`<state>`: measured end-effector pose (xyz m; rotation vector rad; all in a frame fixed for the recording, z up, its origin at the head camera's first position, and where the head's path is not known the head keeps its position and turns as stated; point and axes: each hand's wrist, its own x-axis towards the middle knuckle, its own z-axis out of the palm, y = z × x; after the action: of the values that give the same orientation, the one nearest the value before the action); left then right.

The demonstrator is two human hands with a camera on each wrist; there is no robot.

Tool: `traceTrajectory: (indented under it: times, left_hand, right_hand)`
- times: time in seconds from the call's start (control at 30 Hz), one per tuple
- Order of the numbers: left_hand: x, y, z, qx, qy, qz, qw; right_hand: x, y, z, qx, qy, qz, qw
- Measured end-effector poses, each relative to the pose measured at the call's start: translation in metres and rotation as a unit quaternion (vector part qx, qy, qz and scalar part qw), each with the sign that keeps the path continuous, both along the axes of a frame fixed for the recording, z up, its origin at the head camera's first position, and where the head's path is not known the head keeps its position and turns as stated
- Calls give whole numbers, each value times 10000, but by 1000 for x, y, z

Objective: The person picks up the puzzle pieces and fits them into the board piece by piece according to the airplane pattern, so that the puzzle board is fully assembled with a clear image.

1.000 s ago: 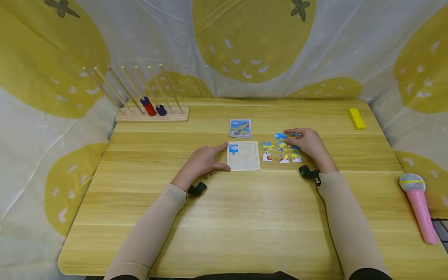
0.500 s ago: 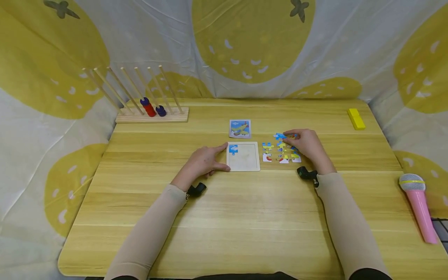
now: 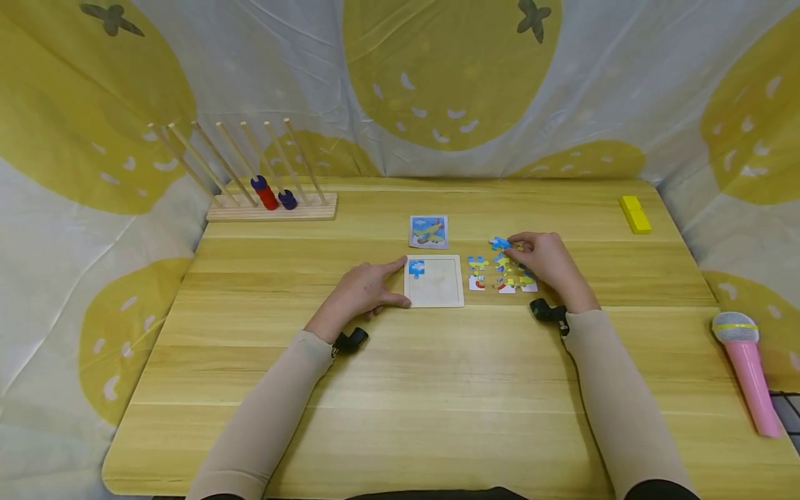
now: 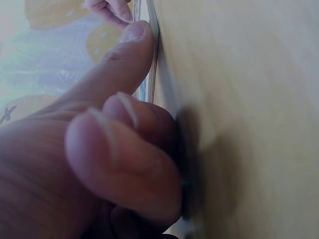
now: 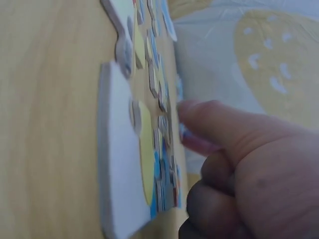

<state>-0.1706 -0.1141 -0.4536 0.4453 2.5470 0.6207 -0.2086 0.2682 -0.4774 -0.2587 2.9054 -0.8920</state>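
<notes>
A blue puzzle piece [image 3: 501, 243] is pinched between the thumb and index finger of my right hand [image 3: 545, 258], at the far side of a cluster of loose puzzle pieces [image 3: 503, 278]. Part of that cluster is hidden under the hand. My left hand [image 3: 365, 288] touches the left edge of the white puzzle tray [image 3: 445, 288], index fingertip near its far corner and thumb near its near corner. One blue and white puzzle piece [image 3: 417, 268] lies in the tray's upper left corner. In the right wrist view, white-edged pieces [image 5: 119, 159] lie flat beside my hand.
An airplane picture card [image 3: 428, 231] lies behind the tray. At the back left stands a wooden peg rack [image 3: 275, 212] with red and dark blue beads. Yellow blocks [image 3: 635, 214] sit at the back right, and a pink toy microphone [image 3: 748, 375] at the right edge.
My right hand has shifted slightly to the left, and the blue piece at its fingertips has turned a little. The left hand and tray stay in place.
</notes>
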Motion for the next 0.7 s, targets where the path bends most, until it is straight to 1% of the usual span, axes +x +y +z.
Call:
traceTrajectory:
  times: [0.1,0.17,0.27,0.33,0.4,0.5,0.6,0.7]
  left_hand:
    - [0,-1,-1,16,-5,2,10000]
    - [1,-1,-1,22,-3,-1,10000]
    - [1,-2,-1,51,-10,-2,10000]
    - [1,-2,-1,73,-2,-16,10000]
    - [1,-3,-2,71,31,-45,10000]
    - [0,-3,-3,55,51,-68,9999]
    - [0,-2,-3,17,47,-61,10000]
    - [-1,-1,-2,30,35,-71,10000]
  right_hand:
    - [2,-2,4,-183,69,-13,9998]
    - [5,-9,10,-277,59,63,9996]
    - [10,-25,17,-334,99,338,9988]
    - [12,-41,20,-324,134,598,9976]
    - [15,-57,20,-242,199,866,9958]
    - [17,-81,20,-234,80,1156,9930]
    - [16,-99,19,-190,9,1338,9908]
    - [14,-109,17,-62,56,1515,9884]
